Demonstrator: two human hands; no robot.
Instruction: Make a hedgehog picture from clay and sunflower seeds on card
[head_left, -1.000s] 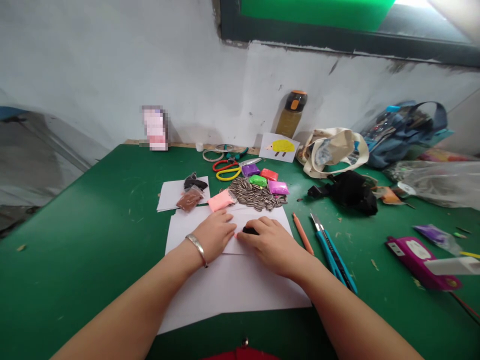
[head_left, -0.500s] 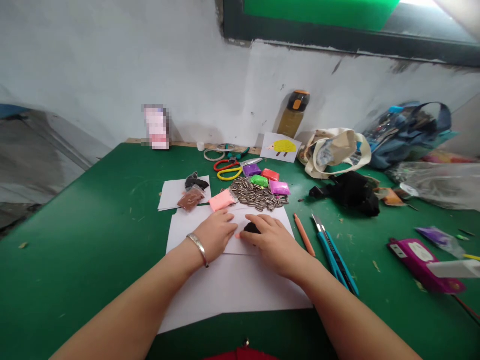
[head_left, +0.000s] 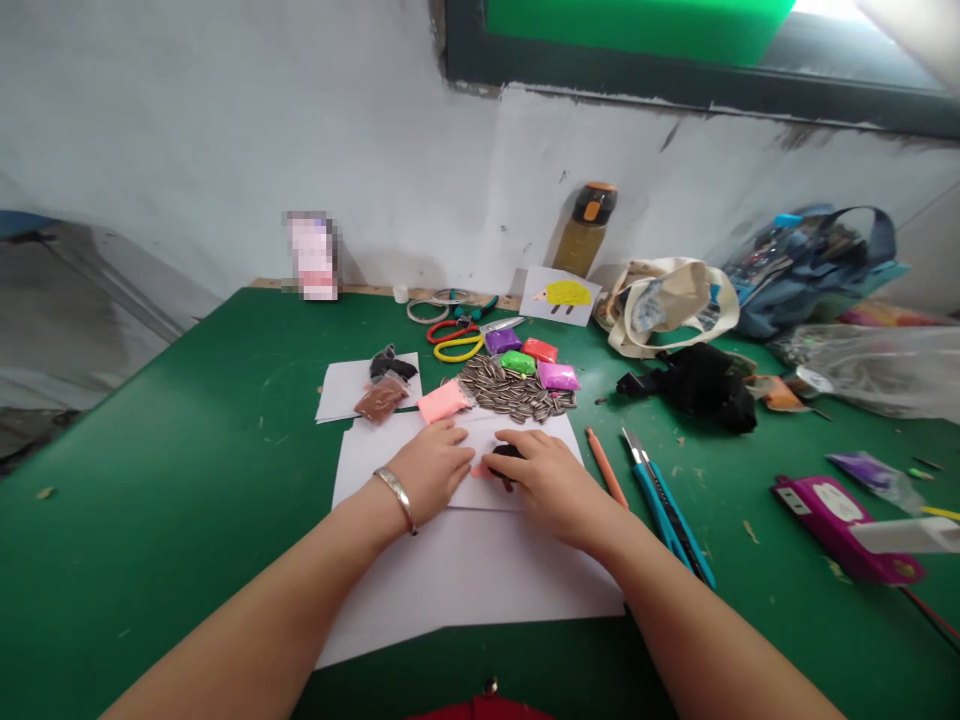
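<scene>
My left hand (head_left: pixel 433 468), with a silver bangle (head_left: pixel 396 500) at its wrist, lies flat on white paper (head_left: pixel 465 580), fingers stretched out and holding nothing. Opposite it, the fingers of my right hand (head_left: pixel 551 478) are curved over a black clay-like piece (head_left: pixel 507 452), touching it on the paper. Part of that piece is hidden under the fingers. A small pink patch (head_left: pixel 480 471) shows at its left edge. Just beyond my hands lie a pink clay packet (head_left: pixel 442 401), a brown packet (head_left: pixel 382 397), a black packet (head_left: pixel 393 368) and a heap of striped sunflower seeds (head_left: pixel 517 393).
Scissors (head_left: pixel 459 345) and bright clay packets (head_left: pixel 540 350) lie behind the seeds. An orange pen (head_left: pixel 606 466) and teal utility knives (head_left: pixel 667 510) are right of the paper. A hedgehog picture (head_left: pixel 560 296) leans by a bottle (head_left: pixel 587 230). Bags (head_left: pixel 675 305) stand at the back right.
The fingers of my right hand have shifted slightly on the black piece, and more of the pink patch shows. My left hand stays in place.
</scene>
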